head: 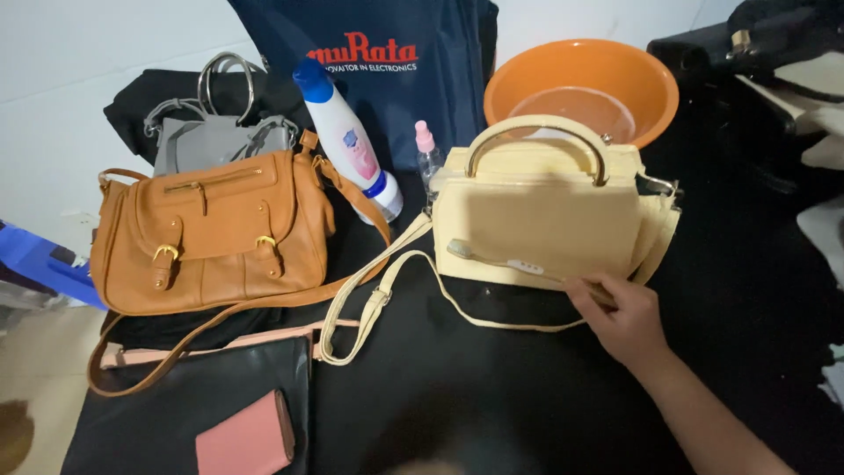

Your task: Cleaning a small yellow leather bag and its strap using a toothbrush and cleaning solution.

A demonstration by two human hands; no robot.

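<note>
A toothbrush (510, 261) lies across the front of a pale yellow handbag (545, 220) at centre right of the frame, bristle head toward the left, handle running down to the right. The right hand (620, 317) comes in from the lower right and holds the handle's end, fingers (591, 295) closed together on it in a light pinch, which keeps the head flat against the bag's front panel. The bag stands upright on a black tabletop (492, 396), its curved metal handle (538, 145) at the top and its long cream strap (378, 299) trailing off to the left and looping back under the bag.

Just behind the bag, at upper right, sits an orange plastic basin (642, 75) with a little water in it. To its left stand a small clear spray bottle with a pink cap (426, 149) and a larger white bottle with a blue cap (347, 132), which leans against a dark blue cloth bag (440, 97), all within reach of the hand.

At the left of the frame a tan leather shoulder bag (211, 233) rests on its back, with a grey handbag with ring handles (215, 132) behind it. At lower left lies a black bag (176, 413) with a pink wallet (246, 435) on top.

The left hand is not in view.
</note>
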